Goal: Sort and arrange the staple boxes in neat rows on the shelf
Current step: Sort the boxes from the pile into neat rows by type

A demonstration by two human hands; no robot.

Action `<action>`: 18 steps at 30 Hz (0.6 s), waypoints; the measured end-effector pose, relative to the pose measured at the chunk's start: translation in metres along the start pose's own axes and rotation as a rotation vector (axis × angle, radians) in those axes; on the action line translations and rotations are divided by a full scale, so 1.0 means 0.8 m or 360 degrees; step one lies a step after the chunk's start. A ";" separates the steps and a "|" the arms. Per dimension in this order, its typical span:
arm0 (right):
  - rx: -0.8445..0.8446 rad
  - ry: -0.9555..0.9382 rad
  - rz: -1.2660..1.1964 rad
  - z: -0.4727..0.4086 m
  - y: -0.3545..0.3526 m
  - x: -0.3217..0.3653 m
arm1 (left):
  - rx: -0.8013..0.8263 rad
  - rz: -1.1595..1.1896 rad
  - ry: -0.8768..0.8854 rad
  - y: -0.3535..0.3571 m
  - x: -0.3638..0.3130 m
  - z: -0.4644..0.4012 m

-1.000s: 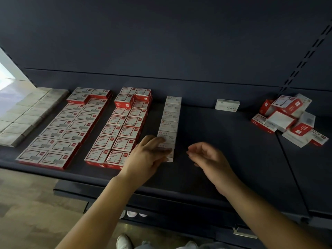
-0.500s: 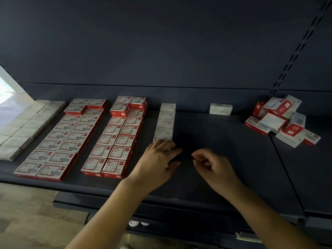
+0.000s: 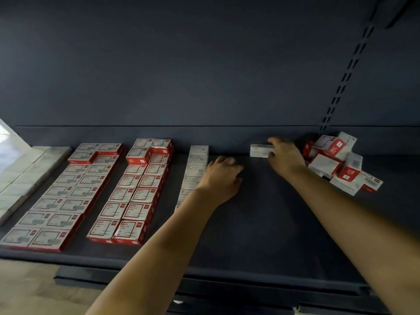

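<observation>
The person's right hand [image 3: 285, 159] is stretched to the back edge of the shelf [image 3: 261, 223], its fingers [image 3: 272, 153] laid over the right end of a lone white staple box [image 3: 260, 150] that lies on its side against the rear wall. The fingers look to be curling round it, but motion blur hides whether they have actually closed — I cannot tell if it is gripped or only touched. The left hand [image 3: 221, 178] rests on the shelf mid-depth with fingers loosely spread, just beside the single-file row of white boxes [image 3: 196, 169] that runs from the back edge toward the front.

To the left stand two double rows of red-and-white boxes [image 3: 141, 189], tidy apart from a few stacked at their back ends. At the shelf's right side, just beside the reaching wrist, sits a jumbled pile of boxes [image 3: 336, 164], tilted and overlapping.

My guess is the lone box is meant for a new row beside the white one. The risks from here:

- The right forearm passes close to the pile, so drawing back carelessly could knock a tilted box loose.
- A grip on only one end could let the box swing or slip.
- The left hand sits so near the white row that a shift sideways could nudge it crooked — and it is a single loose file.
</observation>
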State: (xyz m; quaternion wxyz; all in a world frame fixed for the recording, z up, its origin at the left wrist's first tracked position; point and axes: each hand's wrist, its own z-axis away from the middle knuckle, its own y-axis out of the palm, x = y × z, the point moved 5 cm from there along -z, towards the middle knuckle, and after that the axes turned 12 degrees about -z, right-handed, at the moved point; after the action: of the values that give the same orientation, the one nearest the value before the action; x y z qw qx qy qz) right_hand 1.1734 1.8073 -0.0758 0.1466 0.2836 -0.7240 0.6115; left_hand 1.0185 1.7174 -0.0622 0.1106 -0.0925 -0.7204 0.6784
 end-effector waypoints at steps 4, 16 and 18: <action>0.0037 -0.0016 0.0076 -0.011 0.013 -0.023 | -0.0036 0.0052 0.0008 0.006 0.004 0.010; 0.0029 0.0215 -0.0888 0.020 -0.006 -0.007 | -0.0337 0.0606 -0.0132 0.016 0.010 0.020; 0.0071 0.0259 -0.1206 0.048 -0.020 0.012 | -0.0512 0.0820 -0.0311 0.008 0.009 0.028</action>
State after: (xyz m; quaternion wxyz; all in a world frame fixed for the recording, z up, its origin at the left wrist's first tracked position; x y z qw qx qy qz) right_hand 1.1802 1.7661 -0.0658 0.4128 0.4845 -0.5405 0.5501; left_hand 1.0050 1.6987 -0.0696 -0.1505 -0.2227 -0.7785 0.5672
